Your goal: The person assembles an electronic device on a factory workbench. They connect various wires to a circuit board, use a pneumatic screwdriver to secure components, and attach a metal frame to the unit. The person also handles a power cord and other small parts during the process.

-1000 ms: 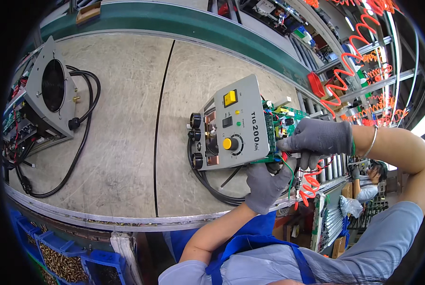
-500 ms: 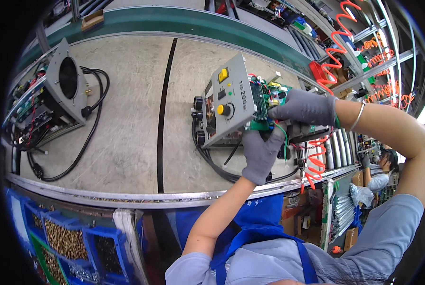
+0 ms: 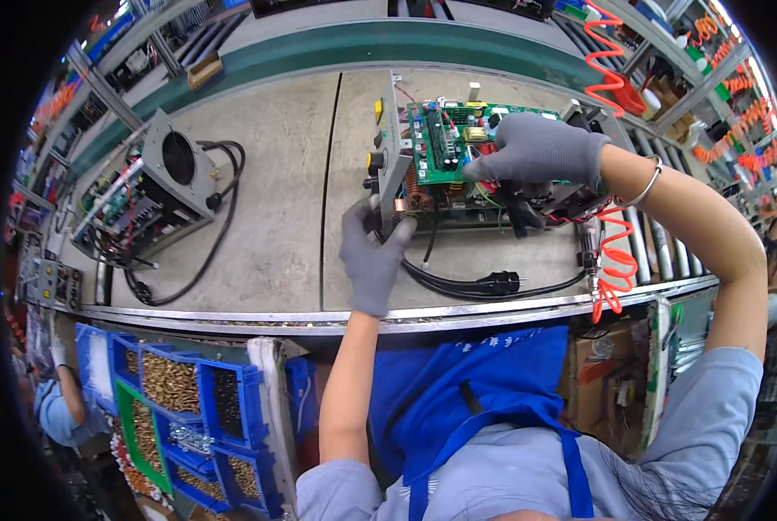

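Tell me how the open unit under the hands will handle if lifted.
The unit probably feels heavy: metal panel, copper coil. Its bare circuit board looks fragile, so grip the frame. The trailing black cable is floppy and may drag.

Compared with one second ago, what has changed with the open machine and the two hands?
The open welding unit was turned: its grey front panel, which faced the camera before, is now seen edge-on, and the green circuit board faces up. The left hand moved to the panel's lower corner; the right hand now lies over the board. Both kept hold throughout. The second unit on the bench stayed put.
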Available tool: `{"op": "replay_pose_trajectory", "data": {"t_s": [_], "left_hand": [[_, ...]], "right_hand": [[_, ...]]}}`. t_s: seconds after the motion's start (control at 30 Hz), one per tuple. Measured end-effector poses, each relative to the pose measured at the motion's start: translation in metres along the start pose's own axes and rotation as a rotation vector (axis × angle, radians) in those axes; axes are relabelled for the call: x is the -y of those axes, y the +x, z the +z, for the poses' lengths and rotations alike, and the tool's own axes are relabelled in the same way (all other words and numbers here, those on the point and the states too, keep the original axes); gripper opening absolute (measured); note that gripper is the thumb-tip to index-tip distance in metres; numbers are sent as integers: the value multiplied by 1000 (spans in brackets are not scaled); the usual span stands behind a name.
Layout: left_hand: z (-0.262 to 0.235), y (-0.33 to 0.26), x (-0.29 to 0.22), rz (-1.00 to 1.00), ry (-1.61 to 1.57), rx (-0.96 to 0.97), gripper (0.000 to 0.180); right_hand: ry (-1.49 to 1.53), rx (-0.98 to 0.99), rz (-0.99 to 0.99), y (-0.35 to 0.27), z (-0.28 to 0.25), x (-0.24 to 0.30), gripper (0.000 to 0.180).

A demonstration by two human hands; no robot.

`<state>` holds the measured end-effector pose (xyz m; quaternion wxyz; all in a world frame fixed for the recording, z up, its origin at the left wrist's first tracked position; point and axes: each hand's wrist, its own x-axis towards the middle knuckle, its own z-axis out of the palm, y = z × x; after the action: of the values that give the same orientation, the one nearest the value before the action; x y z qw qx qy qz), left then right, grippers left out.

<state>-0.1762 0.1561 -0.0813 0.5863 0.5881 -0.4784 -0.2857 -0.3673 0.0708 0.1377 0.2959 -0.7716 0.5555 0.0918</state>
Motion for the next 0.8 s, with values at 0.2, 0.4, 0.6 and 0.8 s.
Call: {"op": "replay_pose_trajectory", "data": {"t_s": [0.2,0.4,0.6,0.8], "left_hand": [[-31,41,29,34,-200,267,62],[-6,35,15,15,-201,286,66],[-6,19,8,37,-164,175,67],[-32,18,2,65,-56,107,60]], "right_hand": [[-120,-977,-591,-48,70,-18,36],[180,-568,-366,-23,203,-43,42],[228,-575,-140,63,214,-43,34],[189,-676,-388,31,218,-10,23]]}}
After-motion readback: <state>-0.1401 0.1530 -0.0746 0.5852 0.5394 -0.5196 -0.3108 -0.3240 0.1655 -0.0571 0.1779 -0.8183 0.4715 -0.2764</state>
